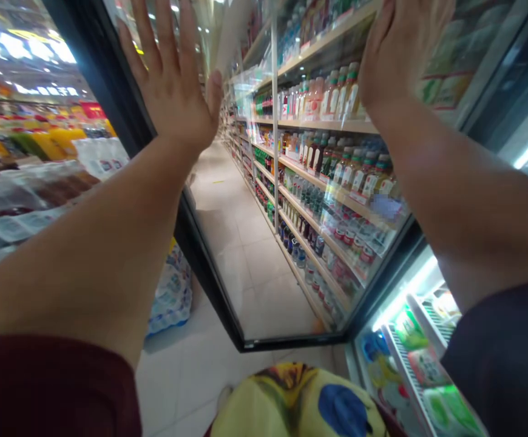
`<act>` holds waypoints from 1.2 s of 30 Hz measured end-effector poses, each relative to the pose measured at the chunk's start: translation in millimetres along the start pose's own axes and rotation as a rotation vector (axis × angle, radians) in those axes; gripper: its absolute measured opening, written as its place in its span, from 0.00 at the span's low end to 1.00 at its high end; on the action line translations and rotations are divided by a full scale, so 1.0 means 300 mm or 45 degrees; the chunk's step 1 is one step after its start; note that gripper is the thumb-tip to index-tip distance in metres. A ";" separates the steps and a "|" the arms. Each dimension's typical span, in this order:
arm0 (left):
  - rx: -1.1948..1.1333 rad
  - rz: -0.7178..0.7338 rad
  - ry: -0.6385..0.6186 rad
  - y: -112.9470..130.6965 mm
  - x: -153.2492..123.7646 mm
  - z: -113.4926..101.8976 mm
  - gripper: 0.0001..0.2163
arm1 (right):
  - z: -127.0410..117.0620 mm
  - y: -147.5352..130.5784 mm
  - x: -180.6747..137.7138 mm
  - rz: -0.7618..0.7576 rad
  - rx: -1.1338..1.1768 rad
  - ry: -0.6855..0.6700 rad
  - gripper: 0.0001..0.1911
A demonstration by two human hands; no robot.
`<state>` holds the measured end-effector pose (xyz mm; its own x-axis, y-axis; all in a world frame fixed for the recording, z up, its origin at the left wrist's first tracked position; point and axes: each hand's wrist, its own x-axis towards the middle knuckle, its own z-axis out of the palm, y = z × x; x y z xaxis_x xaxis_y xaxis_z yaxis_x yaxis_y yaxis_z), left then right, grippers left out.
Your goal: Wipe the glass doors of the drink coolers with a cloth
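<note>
My left hand is open, fingers spread, its palm flat against the glass of a fridge door that stands swung out into the aisle. My right hand is higher on the same door near its top right, fingers together and pressed on the glass; its fingertips are cut off by the frame edge. Through the glass I see shelves of bottled drinks. Neither hand holds anything.
The open fridge interior at lower right shows lit wire racks with green and blue packs. A stack of wrapped water bottles sits on the floor behind the door. Shelves of goods run along the left. Tiled aisle floor stretches ahead.
</note>
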<state>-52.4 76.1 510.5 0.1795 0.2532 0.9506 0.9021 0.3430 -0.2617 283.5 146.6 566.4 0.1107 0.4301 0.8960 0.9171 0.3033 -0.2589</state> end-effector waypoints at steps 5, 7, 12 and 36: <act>-0.035 -0.015 -0.006 0.000 -0.001 -0.007 0.34 | 0.012 0.090 -0.005 -0.025 -0.164 -0.016 0.35; -0.088 -0.012 -0.015 0.008 -0.006 -0.028 0.34 | 0.012 0.110 -0.011 0.314 -0.145 -0.014 0.34; -0.215 -0.026 -0.005 0.014 -0.013 -0.055 0.35 | 0.033 0.142 -0.123 -0.130 0.027 0.117 0.34; -0.414 -0.037 -0.048 0.025 -0.023 -0.136 0.40 | 0.012 -0.247 -0.109 -0.506 0.104 0.189 0.31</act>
<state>-31.0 40.1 508.7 0.1429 0.2830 0.9484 0.9857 0.0455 -0.1621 210.6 113.1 555.0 -0.1858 0.1408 0.9725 0.8669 0.4894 0.0948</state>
